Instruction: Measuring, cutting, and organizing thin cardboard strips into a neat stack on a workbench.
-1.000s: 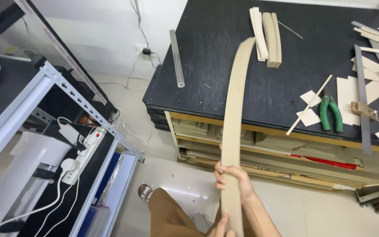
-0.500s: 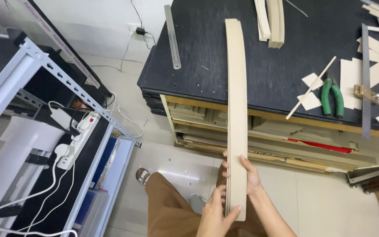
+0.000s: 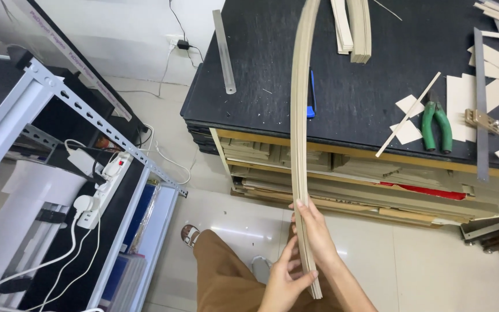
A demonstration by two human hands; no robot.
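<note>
Head view: black-topped bench (image 3: 272, 86) with stacked boards under it, pale tiled floor (image 3: 434, 271), white metal rack (image 3: 58, 98) at left holding a power strip (image 3: 102, 190) and cables. On the bench: green-handled pliers (image 3: 437, 124), a clear ruler (image 3: 224, 52), pale offcuts (image 3: 480, 92), a curved wood stack (image 3: 360, 29), a blue tool (image 3: 312, 98).

Long curved wooden strip (image 3: 300, 133) is held upright over the bench's front edge. Right hand (image 3: 313, 231) is wrapped around it near the lower end; left hand (image 3: 287, 277) pinches the bottom end, fingers closed on it.

Versus half a second ago, the strip is turned edge-on, showing thin layers instead of its broad face, and the view sits closer.

Strip's top runs out of frame. Blue tool is mostly hidden behind the strip; can't tell what it is. Bench's right side is cut off.
</note>
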